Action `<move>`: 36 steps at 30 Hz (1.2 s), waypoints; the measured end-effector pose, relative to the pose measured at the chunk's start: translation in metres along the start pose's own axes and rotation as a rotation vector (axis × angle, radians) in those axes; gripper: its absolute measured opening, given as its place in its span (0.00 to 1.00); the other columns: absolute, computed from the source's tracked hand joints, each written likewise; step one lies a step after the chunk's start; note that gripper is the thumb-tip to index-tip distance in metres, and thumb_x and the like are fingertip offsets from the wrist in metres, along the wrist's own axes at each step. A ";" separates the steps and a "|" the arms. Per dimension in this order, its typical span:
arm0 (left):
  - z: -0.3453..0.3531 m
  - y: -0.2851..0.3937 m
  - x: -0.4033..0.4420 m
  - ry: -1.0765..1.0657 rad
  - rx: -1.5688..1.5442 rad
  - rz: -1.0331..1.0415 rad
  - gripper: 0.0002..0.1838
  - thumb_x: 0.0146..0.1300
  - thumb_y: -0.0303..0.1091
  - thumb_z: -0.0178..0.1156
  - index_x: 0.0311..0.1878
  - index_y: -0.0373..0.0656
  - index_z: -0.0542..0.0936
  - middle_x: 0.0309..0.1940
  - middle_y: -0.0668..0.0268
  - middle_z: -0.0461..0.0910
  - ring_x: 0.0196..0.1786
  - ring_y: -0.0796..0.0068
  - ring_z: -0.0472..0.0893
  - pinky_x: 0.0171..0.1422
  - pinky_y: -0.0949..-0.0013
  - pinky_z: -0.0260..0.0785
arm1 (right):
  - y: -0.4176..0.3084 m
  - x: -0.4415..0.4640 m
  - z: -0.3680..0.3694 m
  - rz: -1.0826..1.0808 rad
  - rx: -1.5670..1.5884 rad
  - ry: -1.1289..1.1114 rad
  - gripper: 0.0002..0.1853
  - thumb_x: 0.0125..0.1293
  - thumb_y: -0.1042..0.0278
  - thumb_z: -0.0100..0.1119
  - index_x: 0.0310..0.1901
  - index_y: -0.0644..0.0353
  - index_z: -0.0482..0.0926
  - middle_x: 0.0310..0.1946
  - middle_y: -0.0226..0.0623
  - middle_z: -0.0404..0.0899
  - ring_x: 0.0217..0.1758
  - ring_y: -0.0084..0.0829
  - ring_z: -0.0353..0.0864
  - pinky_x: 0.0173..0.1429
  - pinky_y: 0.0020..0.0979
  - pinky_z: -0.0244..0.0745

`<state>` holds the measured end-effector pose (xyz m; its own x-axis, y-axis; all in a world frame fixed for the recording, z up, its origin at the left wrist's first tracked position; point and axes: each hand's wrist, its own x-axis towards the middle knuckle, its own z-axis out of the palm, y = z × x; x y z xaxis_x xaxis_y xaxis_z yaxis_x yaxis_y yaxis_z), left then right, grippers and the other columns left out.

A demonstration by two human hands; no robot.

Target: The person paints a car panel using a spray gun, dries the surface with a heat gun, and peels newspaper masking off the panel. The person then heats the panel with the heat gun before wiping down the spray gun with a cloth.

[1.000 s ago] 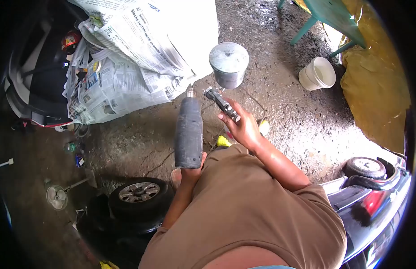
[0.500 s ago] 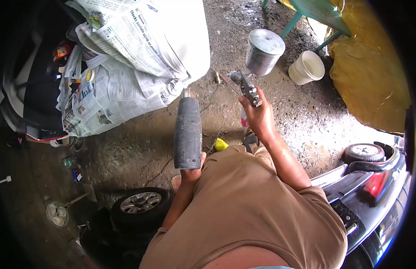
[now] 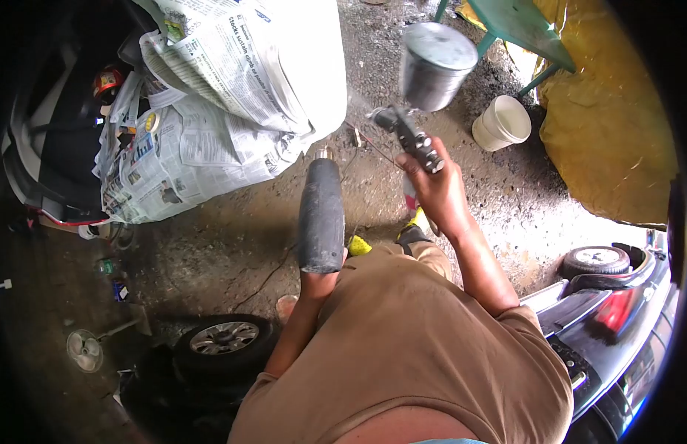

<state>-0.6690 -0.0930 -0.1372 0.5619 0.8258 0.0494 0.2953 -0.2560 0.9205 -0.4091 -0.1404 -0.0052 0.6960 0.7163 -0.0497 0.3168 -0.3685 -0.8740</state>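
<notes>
My right hand (image 3: 445,191) is closed around the handle of a spray gun (image 3: 410,140), whose nozzle points left toward a white panel (image 3: 314,63). Beside the gun's head is a round silver paint cup (image 3: 438,68), which looks attached to it. A faint haze shows between nozzle and panel. My left hand (image 3: 320,284) grips a dark grey heat gun (image 3: 321,218) from below, its fingers mostly hidden by the body. The heat gun's metal tip points up, just below the panel's lower edge and apart from it. Newspaper (image 3: 210,140) covers the area left of the panel.
A white bucket (image 3: 501,123) stands on the wet ground, near a green stool (image 3: 525,33) and yellow sheeting (image 3: 610,140). Lower left are a car wheel (image 3: 225,338) and a fan (image 3: 85,350). A dark car (image 3: 617,318) stands at right. A thin cable crosses the floor.
My right hand has turned the spray gun leftward, and its nozzle and cup have risen. The heat gun has shifted slightly right and stands more upright. A faint haze now shows by the panel.
</notes>
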 end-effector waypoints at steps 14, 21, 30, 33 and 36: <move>0.002 0.007 0.000 -0.016 0.005 0.113 0.20 0.59 0.29 0.70 0.54 0.37 0.79 0.46 0.58 0.82 0.47 0.63 0.80 0.54 0.60 0.72 | -0.040 0.001 -0.018 -0.215 0.063 -0.177 0.24 0.65 0.53 0.68 0.55 0.60 0.76 0.30 0.44 0.83 0.34 0.25 0.83 0.40 0.33 0.76; -0.001 0.008 -0.007 -0.057 -0.027 0.112 0.20 0.59 0.29 0.70 0.54 0.38 0.78 0.48 0.56 0.81 0.49 0.60 0.81 0.55 0.60 0.73 | -0.047 0.044 -0.024 -0.340 0.097 -0.061 0.22 0.67 0.52 0.66 0.53 0.60 0.78 0.30 0.37 0.84 0.33 0.21 0.80 0.38 0.30 0.75; 0.011 -0.014 -0.023 -0.018 -0.256 -0.077 0.16 0.60 0.31 0.70 0.49 0.39 0.80 0.41 0.59 0.82 0.44 0.62 0.80 0.51 0.61 0.72 | -0.053 0.052 -0.042 -0.233 0.033 0.211 0.18 0.67 0.59 0.66 0.50 0.63 0.78 0.33 0.37 0.85 0.36 0.21 0.80 0.41 0.29 0.74; -0.005 0.009 -0.024 -0.131 0.006 0.024 0.18 0.62 0.31 0.68 0.54 0.40 0.78 0.47 0.59 0.82 0.50 0.63 0.81 0.57 0.63 0.72 | -0.056 0.048 -0.039 -0.275 0.224 0.136 0.14 0.69 0.57 0.64 0.43 0.61 0.82 0.28 0.26 0.81 0.29 0.15 0.73 0.33 0.23 0.67; -0.002 0.012 -0.026 -0.052 0.067 0.033 0.15 0.61 0.31 0.70 0.49 0.39 0.81 0.42 0.58 0.83 0.44 0.61 0.82 0.51 0.61 0.74 | -0.052 0.046 -0.026 -0.227 0.375 0.091 0.14 0.70 0.56 0.62 0.41 0.60 0.84 0.26 0.23 0.81 0.26 0.13 0.71 0.30 0.21 0.65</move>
<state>-0.6818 -0.1167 -0.1266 0.6110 0.7895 0.0579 0.3260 -0.3176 0.8904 -0.3769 -0.1042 0.0506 0.6955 0.6926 0.1914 0.2237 0.0444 -0.9736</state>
